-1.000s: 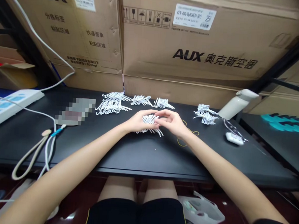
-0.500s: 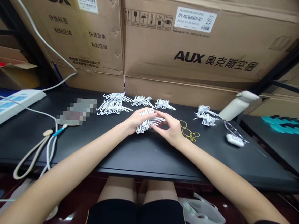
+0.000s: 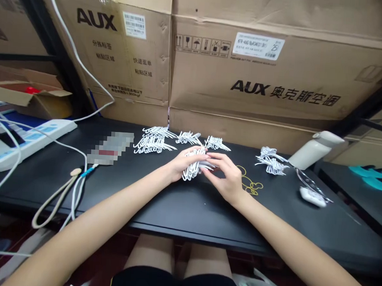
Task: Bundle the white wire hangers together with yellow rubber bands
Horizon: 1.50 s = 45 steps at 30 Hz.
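I'm gripping a dense bundle of white strands [image 3: 192,171], glossy and rounded into curls at the near side, in my left hand [image 3: 178,165] over the worktop [image 3: 186,216]; my right hand [image 3: 230,178] is pinching its splayed ends.

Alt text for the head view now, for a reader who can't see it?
A left hand and right hand hold a bundle of thin white curved pieces at a black table. More white bundles, yellow bands and a pale bottle are on the table, with brown AUX cartons behind.
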### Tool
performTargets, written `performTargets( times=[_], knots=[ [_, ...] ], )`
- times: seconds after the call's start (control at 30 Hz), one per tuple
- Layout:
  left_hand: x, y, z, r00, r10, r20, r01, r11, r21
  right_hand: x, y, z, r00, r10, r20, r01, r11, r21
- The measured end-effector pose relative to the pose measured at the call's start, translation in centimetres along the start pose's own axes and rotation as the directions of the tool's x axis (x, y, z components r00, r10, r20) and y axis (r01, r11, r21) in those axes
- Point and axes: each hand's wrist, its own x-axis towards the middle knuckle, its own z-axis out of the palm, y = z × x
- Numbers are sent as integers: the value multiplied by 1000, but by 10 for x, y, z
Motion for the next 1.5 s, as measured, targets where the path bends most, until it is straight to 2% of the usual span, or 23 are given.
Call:
performTargets(
  times=[0.33, 0.53, 0.77, 1.03, 1.23, 1.4, 1.5],
  knots=[
    [0, -3, 1, 989, 133, -61, -126, 986, 105, 4, 0, -3, 996, -36, 87, 36, 999, -5],
    [2, -5, 0, 992, 109, -65, -102, 991, 92, 4, 2, 0, 996, -35, 76, 30, 998, 61],
    [3, -6, 6, 982, 95, -164, -89, 995, 42, 3, 3, 3, 996, -22, 89, 20, 1000, 15],
    [1, -5, 6, 988, 68, -136, -62, 997, 51, -1, 4, 2, 993, -34, 111, 29, 999, 45],
    [0, -4, 8, 988, 75, -136, -69, 996, 49, -1, 5, 3, 995, -47, 83, 40, 995, 87],
    [-2, -2, 4, 994, 102, -49, -99, 993, 57, 2, 5, 1, 997, -38, 74, 32, 997, 76],
    [-1, -2, 3, 993, 109, -47, -105, 991, 81, 3, 3, -1, 996, -46, 77, 40, 996, 81]
  ],
)
